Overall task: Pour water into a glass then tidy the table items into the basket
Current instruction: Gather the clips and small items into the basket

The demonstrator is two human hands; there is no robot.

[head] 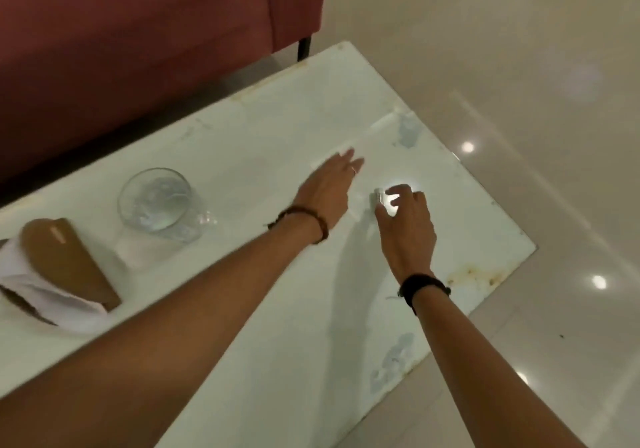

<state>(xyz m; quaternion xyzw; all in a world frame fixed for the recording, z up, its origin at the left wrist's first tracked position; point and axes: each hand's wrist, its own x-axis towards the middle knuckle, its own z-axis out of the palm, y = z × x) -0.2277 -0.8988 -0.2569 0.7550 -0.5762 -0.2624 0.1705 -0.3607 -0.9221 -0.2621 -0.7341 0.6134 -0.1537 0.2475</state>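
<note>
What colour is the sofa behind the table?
The sofa is dark red, seen in the head view.

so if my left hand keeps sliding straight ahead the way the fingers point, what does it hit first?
Probably nothing solid: the left hand points up and right across the white glass tabletop, over a faint white sheet, blurred, toward the far edge. The clear water glass sits well off to its left.

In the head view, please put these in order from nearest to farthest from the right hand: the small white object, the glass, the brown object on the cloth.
1. Small white object, at the right hand fingertips.
2. Glass, left of both hands.
3. Brown object, far left on the white cloth.
</note>
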